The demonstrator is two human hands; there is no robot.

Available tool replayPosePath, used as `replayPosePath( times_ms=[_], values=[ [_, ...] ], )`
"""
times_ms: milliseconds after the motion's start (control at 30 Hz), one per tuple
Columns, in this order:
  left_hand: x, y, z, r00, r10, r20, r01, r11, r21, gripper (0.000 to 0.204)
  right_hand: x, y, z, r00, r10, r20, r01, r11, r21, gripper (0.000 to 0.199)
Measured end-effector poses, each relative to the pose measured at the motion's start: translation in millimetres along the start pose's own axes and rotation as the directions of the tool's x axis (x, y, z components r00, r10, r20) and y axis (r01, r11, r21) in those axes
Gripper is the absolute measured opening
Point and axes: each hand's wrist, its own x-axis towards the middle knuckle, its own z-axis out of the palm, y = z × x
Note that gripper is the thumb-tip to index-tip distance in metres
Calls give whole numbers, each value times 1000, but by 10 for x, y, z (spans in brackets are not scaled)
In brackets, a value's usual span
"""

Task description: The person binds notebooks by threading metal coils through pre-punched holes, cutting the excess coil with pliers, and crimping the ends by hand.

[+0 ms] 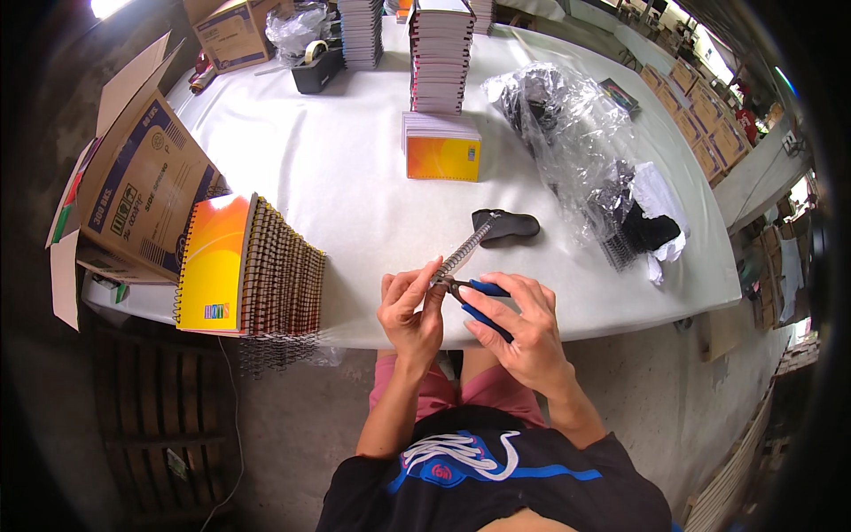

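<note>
Between the fingers of my left hand (412, 310) is the near end of a dark spiral binding coil (467, 248), which slants up and away to the right. My right hand (529, 332) is wrapped round a pair of pliers with blue and black handles (487, 306). The pliers' jaws meet the coil's near end at my left fingertips; whether they bite on the wire cannot be made out. Just past the coil's far tip lies a black rounded object (514, 227) whose kind is unclear. To the left stands a row of spiral notebooks (213, 266) with yellow-orange covers.
An open cardboard box (146, 191) leans at the left. Further back are a tape dispenser (317, 69), a tall notebook stack (441, 58) and a lower yellow-covered pile (443, 160). Clear plastic wrap (567, 133) and dark and white cloth (651, 222) cover the table's right side.
</note>
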Motion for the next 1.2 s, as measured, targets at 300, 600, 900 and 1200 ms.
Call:
replayPosePath(
  times_ms=[300, 600, 900, 1200],
  values=[
    [-37, 19, 36, 989, 145, -28, -146, 989, -29, 41, -88, 165, 14, 776, 84, 626, -619, -95, 780, 42],
    [21, -32, 27, 943, -275, -188, 151, 857, -492, 21, -383, 549, 83, 912, 325, 252, -411, 723, 555, 39],
    [-1, 241, -127, 938, -303, -167, 105, 710, -696, 16, -377, 713, 107, 919, 390, 57, -393, 896, 207, 57],
    [167, 947, -1161, 729, 673, -126, -629, 731, 264, 16, 698, 50, 169, 979, 192, 63, -33, -156, 987, 41]
  ],
)
